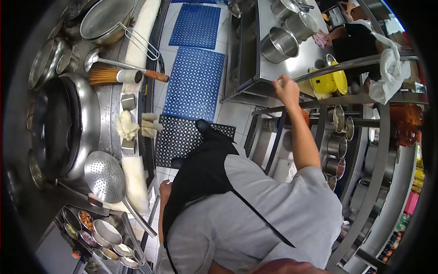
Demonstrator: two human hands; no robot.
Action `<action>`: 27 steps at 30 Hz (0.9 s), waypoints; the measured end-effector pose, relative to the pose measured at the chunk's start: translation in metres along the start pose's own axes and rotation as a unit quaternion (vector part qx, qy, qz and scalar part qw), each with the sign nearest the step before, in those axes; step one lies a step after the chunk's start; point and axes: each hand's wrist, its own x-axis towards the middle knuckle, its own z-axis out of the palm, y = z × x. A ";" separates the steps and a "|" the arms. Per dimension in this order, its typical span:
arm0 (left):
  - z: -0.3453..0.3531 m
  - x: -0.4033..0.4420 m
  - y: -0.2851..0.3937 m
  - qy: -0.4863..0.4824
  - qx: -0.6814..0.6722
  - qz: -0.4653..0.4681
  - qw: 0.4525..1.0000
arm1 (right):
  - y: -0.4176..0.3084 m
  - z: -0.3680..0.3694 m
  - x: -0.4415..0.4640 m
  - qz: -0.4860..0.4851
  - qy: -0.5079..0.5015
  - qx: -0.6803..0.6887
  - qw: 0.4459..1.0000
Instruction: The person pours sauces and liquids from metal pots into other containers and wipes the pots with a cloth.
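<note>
Right hand (286,89): fingers curled in, gap narrow; no object made out in it. Positioned at the corner of the steel table (267,74), just on the wearer's side of the steel pot (277,48); a small gap appears to separate hand and pot. Contact with the table edge: cannot tell.

Pot: upright on the table, mouth up, bright metal wall visible inside. Judged stiff, moderate in weight, hard to damage; smooth wall likely slippery if wet or greasy. Best hold, by estimate: both sides under the rim, or rim pinched with fingers outside and thumb inside. No handle distinguishable on the near side.

Outward: second pot (301,26) close behind the first, on its far right. Yellow tub (323,85) to the right of the pot, nearer the wearer. White cloth (389,71) farther right, draped over a rail. Blue mat (195,82) on the floor, left of the pot.

Left hand (165,187): well apart from the pot, low and left, partly hidden by the body; grip cannot be told.
</note>
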 end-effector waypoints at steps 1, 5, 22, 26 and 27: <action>-0.003 0.007 0.004 0.001 0.003 0.011 1.000 | 0.013 0.002 0.016 0.006 0.004 -0.021 1.000; -0.014 0.004 0.082 0.032 -0.002 0.039 0.999 | 0.048 0.012 0.069 0.072 -0.050 -0.129 0.988; 0.069 -0.013 0.151 0.064 -0.061 0.132 0.987 | 0.025 -0.008 0.147 -0.176 0.049 -0.138 0.973; 0.076 -0.028 0.154 0.093 -0.069 0.111 0.987 | 0.066 0.028 0.204 -0.258 0.019 -0.234 0.937; 0.078 -0.036 0.149 0.100 -0.070 0.080 0.989 | 0.068 0.029 0.218 -0.257 -0.002 -0.262 0.930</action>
